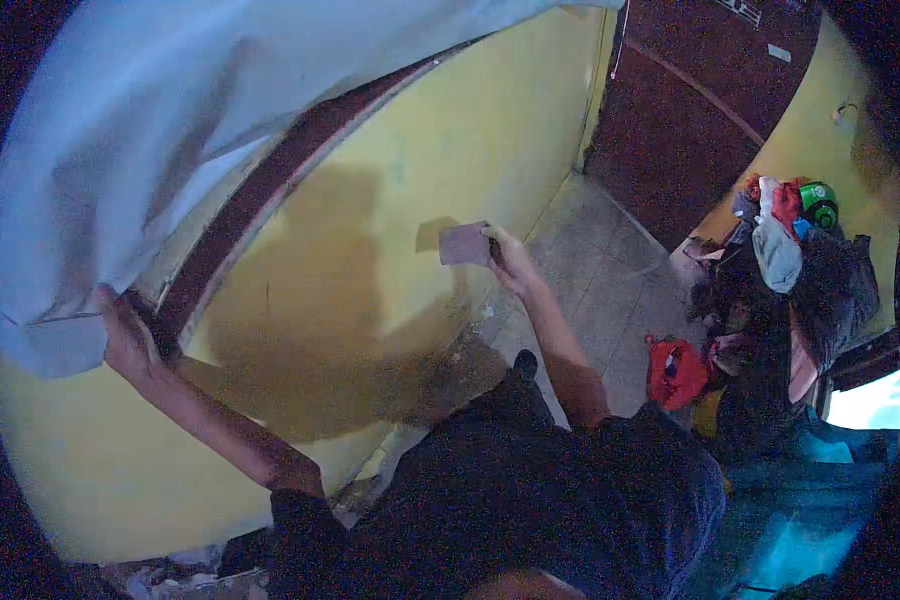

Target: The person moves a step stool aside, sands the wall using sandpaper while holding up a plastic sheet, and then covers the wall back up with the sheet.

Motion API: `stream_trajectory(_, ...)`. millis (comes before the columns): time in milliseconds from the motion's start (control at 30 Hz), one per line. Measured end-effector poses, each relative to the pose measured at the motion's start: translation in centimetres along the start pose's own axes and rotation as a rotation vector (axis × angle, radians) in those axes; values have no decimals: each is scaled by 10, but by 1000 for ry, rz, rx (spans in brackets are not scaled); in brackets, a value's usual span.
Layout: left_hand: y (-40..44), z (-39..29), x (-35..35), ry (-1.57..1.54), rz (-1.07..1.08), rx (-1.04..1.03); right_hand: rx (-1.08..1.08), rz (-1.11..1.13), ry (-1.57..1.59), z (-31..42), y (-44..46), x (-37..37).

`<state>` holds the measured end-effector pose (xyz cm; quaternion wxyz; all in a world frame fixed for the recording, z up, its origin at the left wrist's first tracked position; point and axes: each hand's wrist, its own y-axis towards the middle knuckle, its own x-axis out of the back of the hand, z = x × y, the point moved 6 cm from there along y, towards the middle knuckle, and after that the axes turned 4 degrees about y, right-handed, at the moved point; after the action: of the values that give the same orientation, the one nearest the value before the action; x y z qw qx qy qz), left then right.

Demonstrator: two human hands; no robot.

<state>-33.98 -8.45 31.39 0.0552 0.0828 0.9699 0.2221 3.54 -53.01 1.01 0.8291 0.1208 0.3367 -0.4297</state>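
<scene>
My left hand (130,342) is raised at the far left, its fingers closed on the lower edge of a pale curtain (220,90) that hangs in front of a dark window frame (225,215). Near the middle, my right hand (507,258) grips a small flat rectangular card-like piece (464,245) by its right edge, in front of the yellow wall (490,110). What the piece is made of cannot be told. The two hands are far apart.
A dark red door (690,100) stands at the upper right above the tiled floor (610,260). Clothes (776,250) and a green round object (818,203) are heaped at the right. A red bag-like item (676,374) lies below them.
</scene>
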Motion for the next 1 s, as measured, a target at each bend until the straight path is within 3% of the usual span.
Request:
stream_trajectory(100, -44, -11, -2, -132, 8, 100, 111, 72, 51, 30, -2, -20)
stream_trajectory(233, -106, -22, -27, 20, 4, 26, 151, 49, 105, 104, 3, -66)
stream_trajectory(367, -135, -16, -28, 194, -12, -102, 248, 229, 60, 152, 15, -127)
stream_trajectory(600, -152, -21, -28, -105, -133, -97, 322, 352, 48, 177, 48, -192)
stream_trajectory(700, -142, -2, -13, -87, -323, -213, 283, 404, 140, 169, 72, -193)
stream_trajectory(800, -142, -22, -21, 67, -296, -194, 266, 472, 249, 173, 77, -200)
stream_trajectory(867, -131, -17, -17, 105, -323, -379, 267, 528, 328, 179, 79, -202)
stream_trajectory(900, -125, -11, -15, 100, -314, -376, 270, 562, 361, 183, 85, -206)
stream_trajectory(967, -124, -23, -23, 747, -463, -724, 287, 585, 397, 191, 109, -209)
stream_trajectory(1000, -116, -21, -26, 739, -450, -730, 285, 625, 390, 193, 122, -213)
